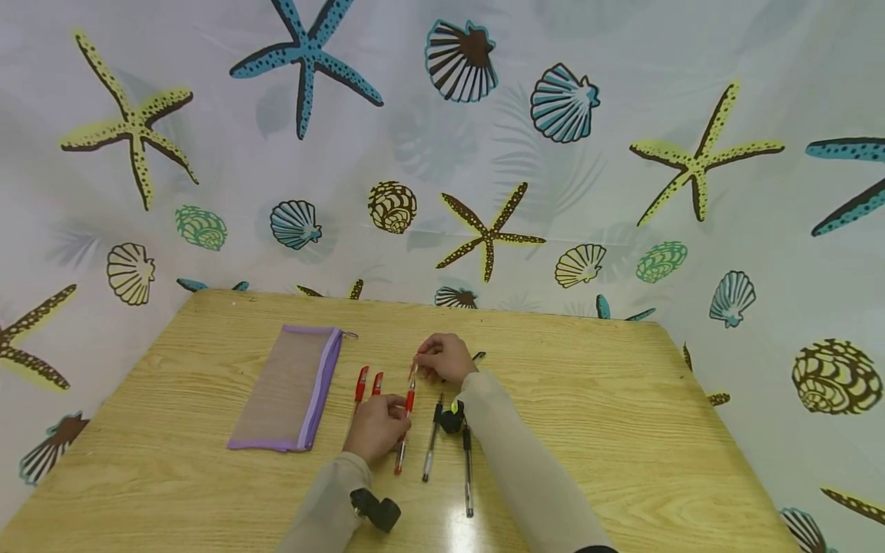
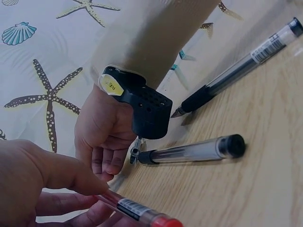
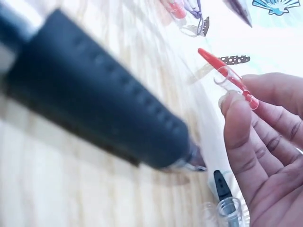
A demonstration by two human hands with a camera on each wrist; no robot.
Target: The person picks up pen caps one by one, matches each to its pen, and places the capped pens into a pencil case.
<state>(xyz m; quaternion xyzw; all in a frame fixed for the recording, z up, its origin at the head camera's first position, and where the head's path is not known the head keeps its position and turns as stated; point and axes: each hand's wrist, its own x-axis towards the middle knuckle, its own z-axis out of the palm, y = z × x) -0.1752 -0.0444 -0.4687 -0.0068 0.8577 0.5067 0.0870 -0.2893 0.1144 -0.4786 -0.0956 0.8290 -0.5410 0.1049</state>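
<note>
My left hand [image 1: 379,424] pinches a red gel pen [image 2: 132,209] by its clear barrel, its red end cap pointing toward me. Just beyond, the thumb and fingers of my right hand [image 1: 446,358] pinch a clear pen cap with a red clip [image 3: 226,74]. In the head view this cap lines up with the tip end of the red pen. Two capped red pens [image 1: 361,384] lie left of the red pen, partly hidden by my left hand. To its right are two uncapped black pens [image 1: 432,442] on the table.
A mesh zip pouch [image 1: 286,388] with purple trim lies flat on the left of the wooden table [image 1: 588,384]. A clear cap with a black clip [image 3: 221,183] lies near my right hand. Behind the table hangs a curtain [image 1: 346,169] printed with starfish and shells.
</note>
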